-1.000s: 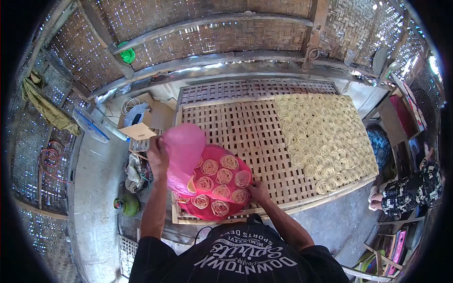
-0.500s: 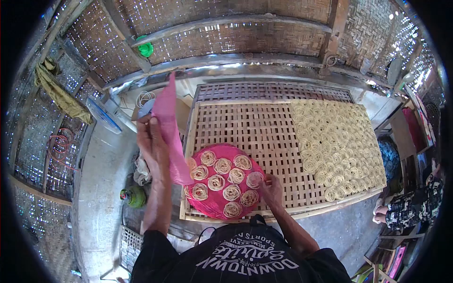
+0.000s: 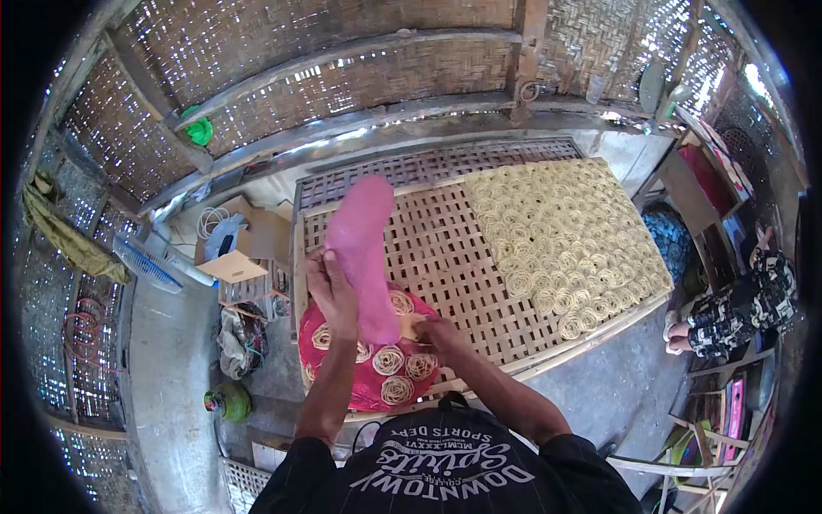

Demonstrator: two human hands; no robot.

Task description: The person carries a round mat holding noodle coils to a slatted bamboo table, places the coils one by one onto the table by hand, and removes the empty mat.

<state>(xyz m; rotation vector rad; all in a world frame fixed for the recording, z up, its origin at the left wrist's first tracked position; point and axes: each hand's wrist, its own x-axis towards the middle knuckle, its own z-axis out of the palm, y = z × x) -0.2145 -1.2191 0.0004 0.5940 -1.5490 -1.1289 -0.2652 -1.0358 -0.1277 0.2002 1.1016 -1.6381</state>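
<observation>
My left hand (image 3: pixel 332 295) is closed on a long pink sheet (image 3: pixel 364 236), held up over the left side of a round tray covered in red-pink cloth (image 3: pixel 360 394). The sheet's lower end hangs over the tray and hides part of it. Several coiled noodle nests (image 3: pixel 389 360) lie on the red-pink surface. Over the tray's right side, the fingers of my right hand (image 3: pixel 441 337) pinch a pale, blurred noodle nest (image 3: pixel 411 327) beside the sheet's lower end.
Beneath the tray is a large woven bamboo rack (image 3: pixel 437 244), its right part covered with rows of noodle nests (image 3: pixel 569 240). A cardboard box (image 3: pixel 265 236), a fan (image 3: pixel 147 261) and a green gas cylinder (image 3: pixel 229 401) stand left. At right, a person in patterned clothes (image 3: pixel 741 304) is partly visible.
My left hand has brought the pink sheet rightward across the tray, turning its broad side toward me. My right hand has moved from the tray's right edge inward over it. The view has shifted.
</observation>
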